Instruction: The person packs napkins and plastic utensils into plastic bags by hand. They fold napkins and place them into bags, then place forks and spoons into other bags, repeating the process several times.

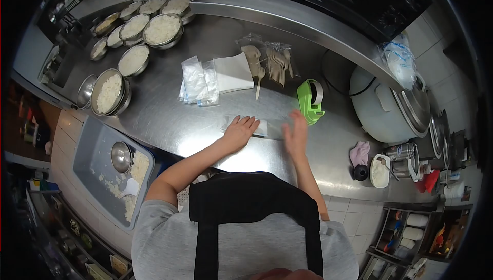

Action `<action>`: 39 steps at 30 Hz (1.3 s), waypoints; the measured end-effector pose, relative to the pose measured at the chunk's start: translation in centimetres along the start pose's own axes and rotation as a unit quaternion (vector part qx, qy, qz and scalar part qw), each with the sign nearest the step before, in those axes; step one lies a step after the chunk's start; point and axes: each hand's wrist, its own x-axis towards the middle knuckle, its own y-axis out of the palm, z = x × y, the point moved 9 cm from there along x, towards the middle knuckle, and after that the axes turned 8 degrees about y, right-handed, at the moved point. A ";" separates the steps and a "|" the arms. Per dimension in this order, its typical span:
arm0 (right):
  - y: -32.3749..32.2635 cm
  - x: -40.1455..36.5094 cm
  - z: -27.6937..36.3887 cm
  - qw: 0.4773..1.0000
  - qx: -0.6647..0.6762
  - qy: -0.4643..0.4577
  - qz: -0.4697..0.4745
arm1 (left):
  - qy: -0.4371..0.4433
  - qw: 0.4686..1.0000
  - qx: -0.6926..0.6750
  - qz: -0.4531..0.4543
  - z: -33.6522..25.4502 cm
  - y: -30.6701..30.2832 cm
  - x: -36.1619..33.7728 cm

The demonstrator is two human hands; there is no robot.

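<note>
My left hand (240,133) lies flat with stretched fingers on a small clear plastic packet (261,127), which has something white inside. The hand covers part of that packet on the steel counter. Just right of it, my right hand (296,133) is raised with its fingers apart, slightly smeared by motion, and no held thing shows in it. It is closest to a green tape dispenser (309,103). Beyond my hands are folded clear plastic bags (197,85), a stack of white napkins (233,73), and wooden forks and spoons (276,67) in plastic.
Several metal bowls of rice (163,29) crowd the counter's far left. A grey tub (95,149) with rice, a bowl and a white scoop sits below its left edge. A large pot (377,108) stands right, near a pink cloth (359,152) and a white container (380,172).
</note>
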 end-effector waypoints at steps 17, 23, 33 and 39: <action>6.6 -2.2 0.3 0.715 0.465 0.361 0.376 | -0.235 0.473 -0.843 0.104 2.3 1.4 -6.9; 8.3 1.7 -2.2 0.799 0.424 0.333 0.267 | -0.249 0.438 -0.860 0.083 1.2 2.5 -6.8; 8.4 -1.0 -0.2 0.623 0.558 0.453 0.310 | -0.245 0.432 -0.867 0.049 1.4 2.0 -6.8; 6.6 3.9 1.3 0.802 0.473 0.310 0.195 | -0.213 0.470 -0.856 0.014 2.3 1.4 -3.2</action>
